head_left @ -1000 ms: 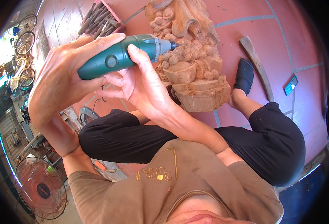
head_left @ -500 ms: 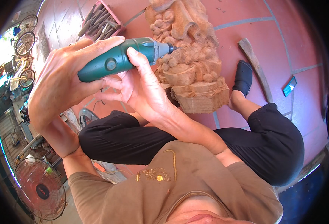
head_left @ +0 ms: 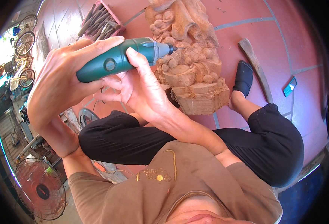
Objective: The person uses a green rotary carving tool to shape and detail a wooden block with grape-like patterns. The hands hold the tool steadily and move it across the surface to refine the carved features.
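Note:
A green rotary tool (head_left: pixel 108 61) with a grey collar is held up in front of me, its thin bit (head_left: pixel 180 48) pointing right. My left hand (head_left: pixel 54 80) wraps round the tool's rear end. Closer to the collar, my right hand (head_left: pixel 144 80) grips the body from below, with its thumb over the near side. The bit overlaps a brown wood carving (head_left: pixel 194 71) of rounded, knobby shapes on a rough block base; whether it touches the wood I cannot tell. The carving lies on the floor between my legs.
A pink crate (head_left: pixel 114 15) of dark-handled carving tools stands beyond my left hand. To the right lie a curved wooden stick (head_left: pixel 256 69), beside my foot, and a small phone (head_left: pixel 290 86). A fan (head_left: pixel 41 190) and several bicycles (head_left: pixel 25 43) are at the left, over red tiles (head_left: pixel 242 11).
The rotary tool and my left hand have shifted very slightly left. My grip is unchanged, and the carving has stayed nearly in place.

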